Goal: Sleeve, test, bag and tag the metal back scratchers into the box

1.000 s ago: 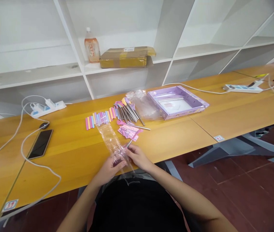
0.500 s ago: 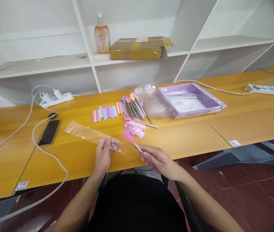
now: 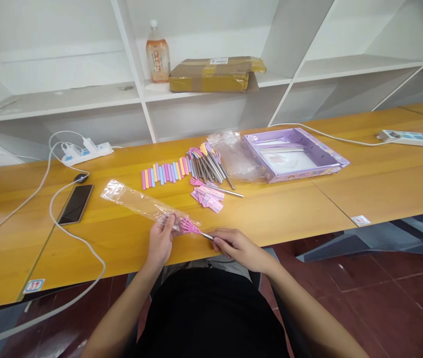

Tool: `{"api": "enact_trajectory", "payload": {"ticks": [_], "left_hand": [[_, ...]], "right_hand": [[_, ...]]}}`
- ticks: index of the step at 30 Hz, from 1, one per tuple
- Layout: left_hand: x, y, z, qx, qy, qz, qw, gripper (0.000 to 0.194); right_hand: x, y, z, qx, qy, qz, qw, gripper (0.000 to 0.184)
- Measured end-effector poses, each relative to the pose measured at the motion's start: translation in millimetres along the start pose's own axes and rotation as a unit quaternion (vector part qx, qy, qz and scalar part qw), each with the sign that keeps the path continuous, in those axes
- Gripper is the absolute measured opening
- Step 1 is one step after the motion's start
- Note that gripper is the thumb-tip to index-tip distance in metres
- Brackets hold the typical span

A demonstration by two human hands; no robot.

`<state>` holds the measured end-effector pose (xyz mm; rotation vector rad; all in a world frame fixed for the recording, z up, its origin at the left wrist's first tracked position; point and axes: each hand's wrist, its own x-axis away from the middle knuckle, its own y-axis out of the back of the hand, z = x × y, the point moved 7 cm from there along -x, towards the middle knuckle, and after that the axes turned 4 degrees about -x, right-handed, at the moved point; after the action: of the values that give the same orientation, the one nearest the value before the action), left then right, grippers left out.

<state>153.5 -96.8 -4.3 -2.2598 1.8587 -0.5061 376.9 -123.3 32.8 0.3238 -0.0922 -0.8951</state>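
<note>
My left hand (image 3: 160,241) pinches the near end of a long clear plastic sleeve (image 3: 140,204) that lies across the orange table (image 3: 289,209) toward the upper left. My right hand (image 3: 233,246) grips the metal shaft of a pink hand-shaped back scratcher (image 3: 192,229). Its pink head sits at the sleeve's mouth, right beside my left fingers. Further back lie a row of pastel sticks (image 3: 164,174), a bundle of metal scratchers (image 3: 207,166) and a small heap of pink cards (image 3: 208,196).
A purple box lid (image 3: 293,156) and crumpled clear bags (image 3: 233,154) sit behind the pile. A phone (image 3: 74,204), a mouse, a white power strip (image 3: 86,151) and cables lie at left. White shelves hold a bottle (image 3: 157,52) and a cardboard parcel (image 3: 213,73).
The sleeve swung from pointing away to lying leftward. My right hand picked up a pink scratcher, and its head has come down to the sleeve's opening.
</note>
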Motion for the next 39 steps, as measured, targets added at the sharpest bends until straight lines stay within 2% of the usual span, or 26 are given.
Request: {"api": "enact_trajectory", "payload": {"ticks": [7, 9, 11, 14, 17, 19, 21, 24, 27, 29, 31, 33, 36, 38, 39], "left_hand": [[7, -17.0, 17, -0.096, 0.048, 0.137, 0.985, 0.045], [5, -13.2, 16, -0.090, 0.032, 0.117, 0.989, 0.042], [0, -4.4, 9, -0.049, 0.006, 0.058, 0.997, 0.041], [-5, 7.3, -2, 0.019, -0.016, -0.013, 1.000, 0.040], [-8, 12.2, -8, 0.054, -0.014, -0.037, 0.998, 0.040], [-7, 11.2, -7, 0.065, 0.000, -0.031, 0.997, 0.041], [-5, 5.0, -4, 0.057, 0.019, 0.005, 0.998, 0.041], [3, -12.8, 4, -0.001, 0.043, 0.115, 0.992, 0.039], [15, -30.7, 13, -0.093, 0.067, 0.236, 0.965, 0.038], [19, -35.7, 16, -0.153, 0.061, 0.271, 0.949, 0.036], [17, -33.7, 15, -0.182, 0.042, 0.249, 0.950, 0.038], [13, -27.4, 14, -0.170, 0.043, 0.201, 0.964, 0.043], [9, -18.5, 16, -0.116, 0.069, 0.144, 0.980, 0.049], [7, -15.4, 17, -0.090, 0.077, 0.127, 0.985, 0.050], [7, -14.5, 17, -0.082, 0.078, 0.123, 0.986, 0.050]], "right_hand": [[-5, -16, -21, -0.116, -0.036, -0.033, 0.992, 0.039], [-7, -18, -26, -0.162, -0.042, -0.042, 0.985, 0.046], [-7, -18, -29, -0.228, -0.049, -0.036, 0.972, 0.053], [-6, -12, -33, -0.313, -0.048, -0.017, 0.948, 0.048], [-4, -2, -35, -0.333, -0.036, -0.010, 0.942, 0.042], [-4, -1, -37, -0.335, -0.040, 0.000, 0.942, 0.044], [-6, -6, -39, -0.339, -0.054, 0.011, 0.939, 0.044], [-15, -16, -40, -0.340, -0.068, -0.011, 0.938, 0.045], [-25, -22, -39, -0.280, -0.058, -0.094, 0.954, 0.058], [-28, -25, -38, -0.216, -0.044, -0.146, 0.964, 0.057], [-29, -27, -37, -0.184, -0.030, -0.157, 0.970, 0.051], [-26, -28, -36, -0.203, -0.012, -0.130, 0.971, 0.049], [-19, -22, -31, -0.244, 0.035, -0.086, 0.965, 0.062], [-14, -19, -24, -0.214, 0.072, -0.063, 0.972, 0.069], [-13, -20, -21, -0.183, 0.086, -0.049, 0.978, 0.067]]}}
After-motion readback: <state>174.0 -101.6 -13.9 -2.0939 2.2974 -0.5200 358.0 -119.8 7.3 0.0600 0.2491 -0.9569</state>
